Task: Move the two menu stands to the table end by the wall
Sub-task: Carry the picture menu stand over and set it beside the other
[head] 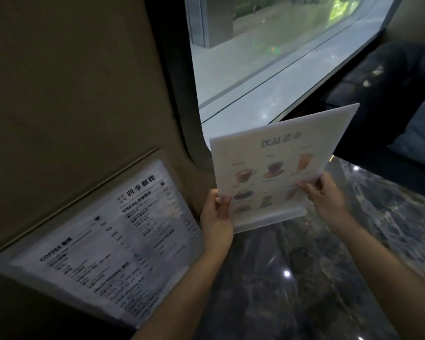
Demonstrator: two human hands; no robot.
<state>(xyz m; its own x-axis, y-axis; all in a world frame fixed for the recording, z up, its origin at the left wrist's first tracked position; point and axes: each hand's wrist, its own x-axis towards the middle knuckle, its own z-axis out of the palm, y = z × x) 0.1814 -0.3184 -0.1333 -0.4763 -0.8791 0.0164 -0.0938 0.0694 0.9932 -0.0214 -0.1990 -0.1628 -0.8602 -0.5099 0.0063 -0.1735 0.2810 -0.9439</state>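
From the head camera, the person is holding the drinks menu stand (275,168) between both hands above the dark marble table (317,278). The left hand (216,217) is pinching the sheet's lower left edge, thumb in front, and the right hand (324,195) is pinching its lower right edge, so each grip is closed on this stand. Its clear base is hovering at the table end by the wall (71,82), near the window (268,57), though blur is hiding whether it is touching. The sheet is tilting, its top leaning to the right. The coffee menu stand (103,234) is already leaning against the wall along the table's left edge, just left of the left hand. The left hand is the nearer to the wall, so setting down probably means lowering straight and slightly leftward.
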